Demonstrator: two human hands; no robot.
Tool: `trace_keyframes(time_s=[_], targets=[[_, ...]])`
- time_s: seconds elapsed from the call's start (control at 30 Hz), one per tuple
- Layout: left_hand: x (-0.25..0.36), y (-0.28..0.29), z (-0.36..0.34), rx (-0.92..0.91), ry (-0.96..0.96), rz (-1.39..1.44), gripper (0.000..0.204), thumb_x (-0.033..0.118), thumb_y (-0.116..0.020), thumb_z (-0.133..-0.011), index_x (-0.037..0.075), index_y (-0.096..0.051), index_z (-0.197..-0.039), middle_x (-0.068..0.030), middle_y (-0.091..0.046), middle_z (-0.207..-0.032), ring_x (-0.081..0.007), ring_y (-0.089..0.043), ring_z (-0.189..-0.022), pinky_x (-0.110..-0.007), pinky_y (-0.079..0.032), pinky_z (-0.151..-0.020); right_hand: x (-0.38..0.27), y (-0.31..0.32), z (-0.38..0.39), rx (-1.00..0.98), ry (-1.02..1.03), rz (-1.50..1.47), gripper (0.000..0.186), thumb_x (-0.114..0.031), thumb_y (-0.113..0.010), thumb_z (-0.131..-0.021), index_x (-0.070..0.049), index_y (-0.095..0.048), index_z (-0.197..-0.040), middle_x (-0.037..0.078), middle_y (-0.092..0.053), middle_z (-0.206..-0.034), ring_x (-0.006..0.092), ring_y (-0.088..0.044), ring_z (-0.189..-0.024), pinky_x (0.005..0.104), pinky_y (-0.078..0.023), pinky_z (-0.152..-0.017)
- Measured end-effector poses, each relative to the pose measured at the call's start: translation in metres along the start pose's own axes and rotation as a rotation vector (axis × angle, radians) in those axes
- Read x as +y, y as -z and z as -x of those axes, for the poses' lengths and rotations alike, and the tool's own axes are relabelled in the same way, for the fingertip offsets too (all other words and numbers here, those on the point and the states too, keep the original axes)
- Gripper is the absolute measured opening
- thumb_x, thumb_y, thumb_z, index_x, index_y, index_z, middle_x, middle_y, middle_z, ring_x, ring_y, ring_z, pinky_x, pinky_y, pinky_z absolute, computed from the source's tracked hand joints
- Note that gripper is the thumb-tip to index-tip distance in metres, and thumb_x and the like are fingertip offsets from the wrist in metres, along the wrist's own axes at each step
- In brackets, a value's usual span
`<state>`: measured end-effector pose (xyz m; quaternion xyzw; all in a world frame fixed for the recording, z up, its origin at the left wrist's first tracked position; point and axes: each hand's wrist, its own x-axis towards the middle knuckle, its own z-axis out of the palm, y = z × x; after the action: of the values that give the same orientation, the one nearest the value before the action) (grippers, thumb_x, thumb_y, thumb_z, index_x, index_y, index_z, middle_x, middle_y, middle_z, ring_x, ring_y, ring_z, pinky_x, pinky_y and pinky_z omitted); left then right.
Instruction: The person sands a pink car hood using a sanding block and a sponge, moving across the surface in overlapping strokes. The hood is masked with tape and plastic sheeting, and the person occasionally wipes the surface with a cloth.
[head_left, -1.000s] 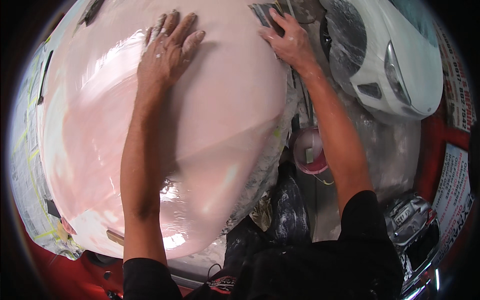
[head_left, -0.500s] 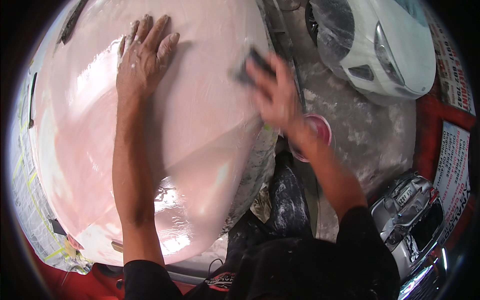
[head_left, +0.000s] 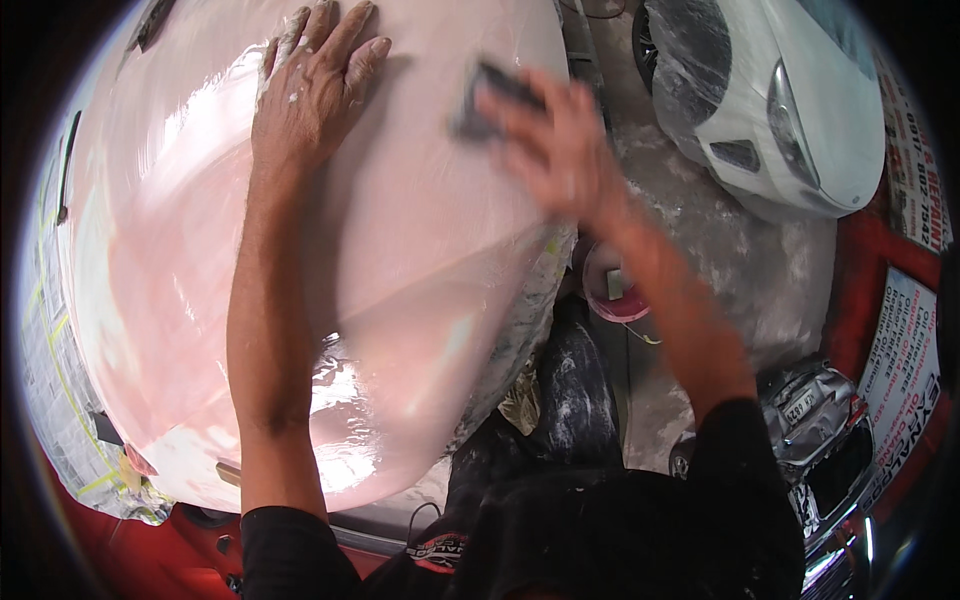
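Under both hands spreads a wet, shiny car body panel point(head_left: 400, 250), pale pink with whitish patches. My left hand point(head_left: 315, 90) lies flat on its far part, fingers stretched out and spotted with pale residue. Nothing is in that hand. My right hand point(head_left: 560, 150), smeared by motion, grips a dark block point(head_left: 485, 95) that looks like a sanding block. The block is against the panel near its right side, to the right of my left hand. Its underside is hidden.
Masking sheet point(head_left: 510, 350) hangs along the panel's right edge. Below my right forearm stands a pinkish bucket point(head_left: 603, 290) on the dusty floor point(head_left: 760, 270). A partly covered white car point(head_left: 740, 70) is at the far right, a grey car point(head_left: 805, 425) at the near right.
My right hand has moved the block farther away and slightly left over the panel. The left hand appears a little farther up and right; the whole view has also shifted slightly.
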<state>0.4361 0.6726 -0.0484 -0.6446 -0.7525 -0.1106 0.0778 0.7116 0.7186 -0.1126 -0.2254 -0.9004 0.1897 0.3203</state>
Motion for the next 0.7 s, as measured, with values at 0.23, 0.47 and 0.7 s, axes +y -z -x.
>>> trace_keyframes(time_s=[0.23, 0.47, 0.7], targets=[[-0.004, -0.003, -0.001, -0.131, 0.038, -0.052, 0.057, 0.043, -0.041, -0.107, 0.007, -0.051, -0.151, -0.0248, -0.040, -0.160, -0.0384, -0.032, -0.152, -0.051, -0.024, -0.124, 0.003, -0.017, -0.031, 0.007, -0.077, 0.133, 0.046, -0.027, -0.074, -0.089, -0.019, -0.069, -0.134, 0.020, -0.055, -0.141, 0.0390, -0.054, -0.126, 0.0519, -0.045, -0.104], [-0.015, -0.019, 0.009, 0.202, -0.059, 0.039, 0.045, 0.040, -0.046, -0.108, 0.013, -0.058, -0.142, -0.0149, -0.054, -0.150, -0.0337, -0.045, -0.144, -0.051, -0.030, -0.122, -0.010, -0.007, -0.032, -0.098, 0.004, -0.013, 0.054, -0.023, -0.075, -0.085, -0.019, -0.067, -0.139, 0.026, -0.053, -0.144, 0.0434, -0.053, -0.129, 0.0517, -0.039, -0.113], [-0.017, -0.021, 0.005, 0.146, -0.042, 0.029, 0.047, 0.039, -0.046, -0.107, 0.012, -0.055, -0.145, -0.0134, -0.049, -0.156, -0.0310, -0.041, -0.147, -0.050, -0.029, -0.123, 0.034, -0.022, -0.112, 0.049, -0.114, 0.192, 0.048, -0.035, -0.069, -0.090, -0.014, -0.067, -0.133, 0.024, -0.057, -0.134, 0.0384, -0.059, -0.116, 0.0501, -0.043, -0.103]])
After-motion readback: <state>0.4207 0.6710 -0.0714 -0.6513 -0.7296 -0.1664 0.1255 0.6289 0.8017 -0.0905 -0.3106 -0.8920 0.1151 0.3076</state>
